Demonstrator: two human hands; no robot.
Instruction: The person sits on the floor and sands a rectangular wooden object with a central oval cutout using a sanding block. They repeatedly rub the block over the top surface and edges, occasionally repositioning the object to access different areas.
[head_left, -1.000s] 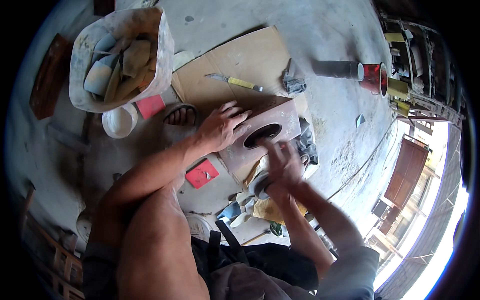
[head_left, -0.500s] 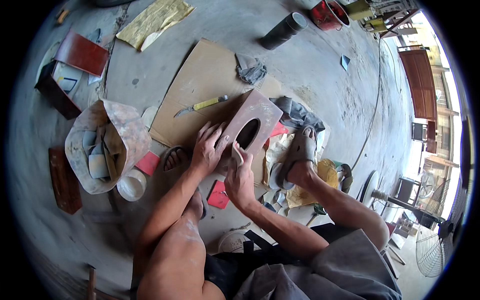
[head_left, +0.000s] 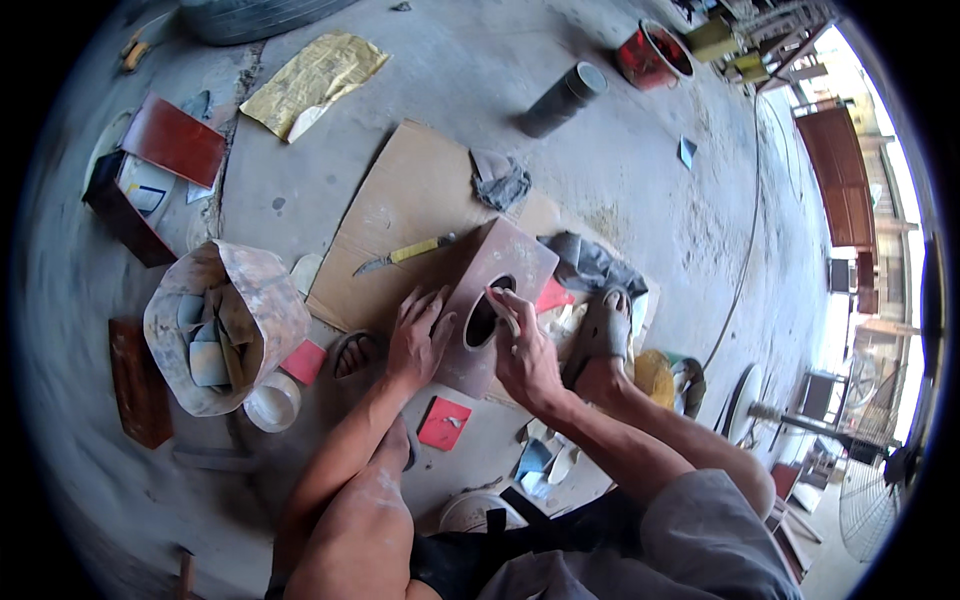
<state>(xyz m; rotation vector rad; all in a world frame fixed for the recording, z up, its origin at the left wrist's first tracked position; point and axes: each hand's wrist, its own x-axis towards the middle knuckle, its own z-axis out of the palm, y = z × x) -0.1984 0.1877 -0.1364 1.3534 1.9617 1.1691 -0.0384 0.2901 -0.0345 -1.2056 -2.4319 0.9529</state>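
A brownish-pink tissue box with a dark oval opening stands tilted in front of me on a cardboard sheet. My left hand holds its left side, fingers along the wall and thumb near the top edge. My right hand pinches a small folded pale piece that looks like sandpaper. Its fingertips are at the rim of the oval opening, on the right side. Just beyond my left hand, a yellow-handled knife lies on the cardboard.
A dusty bag with scraps stands at left beside a white tub. Grey rags lie right of the box. A red square is on the floor near my feet. Farther off are a dark cylinder and red bucket.
My right hand has moved from the near end of the oval opening up to its right rim, still pinching the folded piece. The whole scene sits slightly lower in view.
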